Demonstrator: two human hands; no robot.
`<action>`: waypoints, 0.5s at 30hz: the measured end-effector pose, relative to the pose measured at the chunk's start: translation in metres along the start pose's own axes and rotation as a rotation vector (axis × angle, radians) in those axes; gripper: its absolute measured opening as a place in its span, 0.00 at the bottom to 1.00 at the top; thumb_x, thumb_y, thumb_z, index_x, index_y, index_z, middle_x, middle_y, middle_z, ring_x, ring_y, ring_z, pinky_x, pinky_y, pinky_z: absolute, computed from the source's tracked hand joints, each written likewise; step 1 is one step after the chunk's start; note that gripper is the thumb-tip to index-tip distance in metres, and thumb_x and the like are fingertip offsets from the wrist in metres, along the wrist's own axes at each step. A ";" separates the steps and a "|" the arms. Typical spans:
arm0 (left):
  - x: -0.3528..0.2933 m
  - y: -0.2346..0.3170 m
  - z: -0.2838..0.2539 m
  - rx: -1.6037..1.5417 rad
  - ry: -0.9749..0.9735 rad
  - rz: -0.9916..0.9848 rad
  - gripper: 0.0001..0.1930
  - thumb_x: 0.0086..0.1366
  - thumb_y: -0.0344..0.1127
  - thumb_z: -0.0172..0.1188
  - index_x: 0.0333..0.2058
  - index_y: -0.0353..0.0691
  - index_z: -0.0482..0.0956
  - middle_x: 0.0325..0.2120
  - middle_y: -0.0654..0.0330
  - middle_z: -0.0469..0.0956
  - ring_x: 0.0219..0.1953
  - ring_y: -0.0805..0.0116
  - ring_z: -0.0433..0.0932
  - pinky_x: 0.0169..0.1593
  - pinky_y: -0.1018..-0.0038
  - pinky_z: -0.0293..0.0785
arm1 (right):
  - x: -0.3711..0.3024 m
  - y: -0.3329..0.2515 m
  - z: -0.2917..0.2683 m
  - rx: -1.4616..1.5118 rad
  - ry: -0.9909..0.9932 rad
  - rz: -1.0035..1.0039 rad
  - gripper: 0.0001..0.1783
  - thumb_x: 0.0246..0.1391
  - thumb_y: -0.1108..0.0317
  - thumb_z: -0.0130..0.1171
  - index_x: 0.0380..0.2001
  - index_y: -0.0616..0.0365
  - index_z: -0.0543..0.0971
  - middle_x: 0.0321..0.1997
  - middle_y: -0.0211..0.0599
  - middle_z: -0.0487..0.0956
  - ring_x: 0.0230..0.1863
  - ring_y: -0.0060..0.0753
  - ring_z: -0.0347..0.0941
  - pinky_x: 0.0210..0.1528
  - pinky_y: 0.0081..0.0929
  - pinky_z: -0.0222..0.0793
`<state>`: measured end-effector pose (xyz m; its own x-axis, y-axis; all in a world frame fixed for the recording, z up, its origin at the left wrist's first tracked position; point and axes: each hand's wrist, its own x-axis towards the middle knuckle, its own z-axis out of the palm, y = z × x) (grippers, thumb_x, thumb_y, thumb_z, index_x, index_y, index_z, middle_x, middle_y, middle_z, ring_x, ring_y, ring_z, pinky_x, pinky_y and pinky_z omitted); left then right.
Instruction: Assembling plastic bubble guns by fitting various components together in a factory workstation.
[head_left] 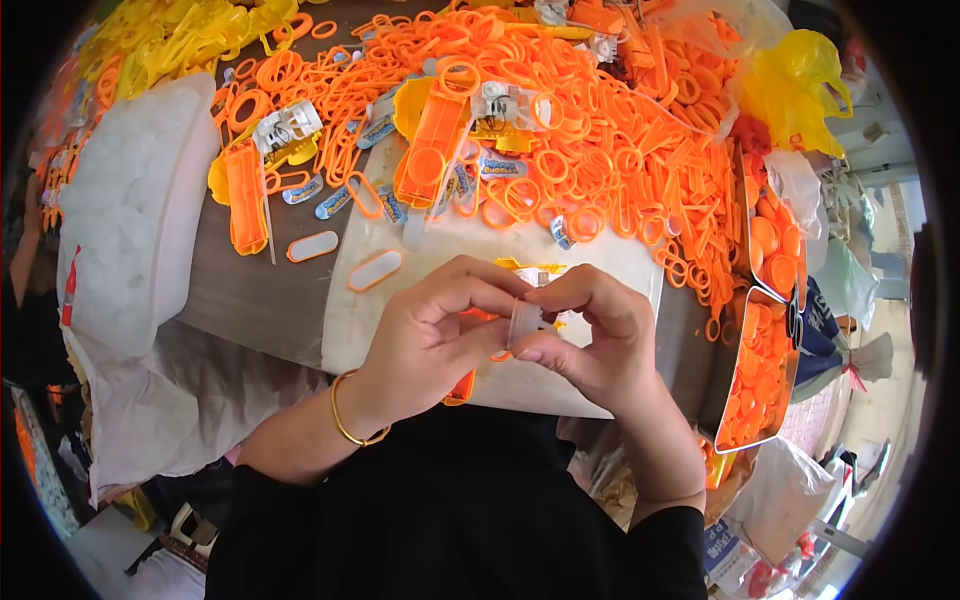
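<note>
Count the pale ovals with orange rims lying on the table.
2: one pale oval on the brown tabletop, the other pale oval on the white sheet. More may be hidden in the orange heap.

A black top (pixel 450 510) is worn (plus a gold bangle (pixel 337 410)).
</note>
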<state>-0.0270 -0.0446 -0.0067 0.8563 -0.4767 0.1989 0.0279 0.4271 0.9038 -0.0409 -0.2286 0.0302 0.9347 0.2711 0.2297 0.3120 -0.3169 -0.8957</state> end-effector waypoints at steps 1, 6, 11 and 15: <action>0.003 -0.001 0.000 0.050 -0.003 0.002 0.07 0.62 0.25 0.57 0.39 0.30 0.74 0.45 0.52 0.69 0.45 0.66 0.75 0.48 0.74 0.74 | -0.002 0.003 0.000 0.031 0.026 0.007 0.20 0.36 0.65 0.74 0.31 0.63 0.77 0.29 0.37 0.79 0.31 0.28 0.78 0.36 0.22 0.74; 0.007 0.002 0.014 0.171 0.005 0.080 0.07 0.59 0.22 0.58 0.36 0.30 0.74 0.40 0.55 0.69 0.40 0.71 0.75 0.46 0.76 0.74 | -0.002 0.001 -0.008 -0.026 0.083 -0.099 0.20 0.35 0.65 0.75 0.31 0.62 0.77 0.30 0.38 0.78 0.33 0.29 0.77 0.34 0.22 0.73; 0.012 0.004 0.019 0.799 0.075 0.454 0.08 0.49 0.20 0.61 0.30 0.35 0.75 0.37 0.55 0.69 0.35 0.68 0.73 0.37 0.77 0.71 | -0.006 -0.020 -0.007 -0.264 0.139 0.055 0.13 0.38 0.72 0.71 0.26 0.60 0.75 0.24 0.32 0.73 0.24 0.20 0.70 0.24 0.17 0.68; 0.007 0.001 0.025 0.717 0.059 0.446 0.09 0.45 0.22 0.62 0.28 0.38 0.75 0.37 0.57 0.69 0.34 0.66 0.71 0.37 0.76 0.69 | -0.005 -0.018 -0.022 -0.285 0.137 0.119 0.09 0.39 0.77 0.67 0.24 0.60 0.75 0.23 0.31 0.74 0.22 0.19 0.71 0.24 0.17 0.68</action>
<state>-0.0337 -0.0670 0.0053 0.7358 -0.3294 0.5917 -0.6357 -0.0346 0.7712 -0.0475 -0.2446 0.0532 0.9757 0.0985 0.1958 0.2159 -0.5858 -0.7812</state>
